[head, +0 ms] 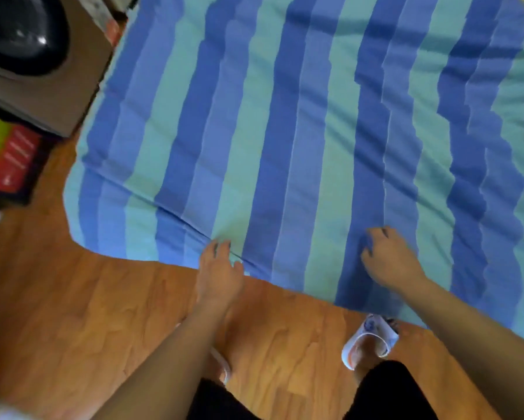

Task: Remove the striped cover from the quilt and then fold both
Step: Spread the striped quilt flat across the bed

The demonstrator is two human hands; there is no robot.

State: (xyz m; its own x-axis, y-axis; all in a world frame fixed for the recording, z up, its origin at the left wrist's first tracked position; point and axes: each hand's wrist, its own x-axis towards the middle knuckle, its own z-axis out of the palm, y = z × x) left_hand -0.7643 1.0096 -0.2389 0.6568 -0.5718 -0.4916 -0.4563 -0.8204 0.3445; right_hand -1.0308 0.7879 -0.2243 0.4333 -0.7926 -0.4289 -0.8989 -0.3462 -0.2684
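The striped cover (300,131), in bands of dark blue, light blue and teal, lies spread flat on the wooden floor and fills most of the view. The quilt itself does not show; it is hidden if it is inside. My left hand (220,265) is at the cover's near edge, with fingers and thumb curled on the hem. My right hand (389,259) rests further right, a little inside the near edge, its fingers curled into the fabric of a dark blue band. The picture is slightly blurred.
A brown machine with a dark round door (24,34) stands at the upper left, right beside the cover's left edge. A red and yellow-green item (9,159) lies left of it. Wooden floor (103,313) lies in front, where my slippered feet (366,341) stand.
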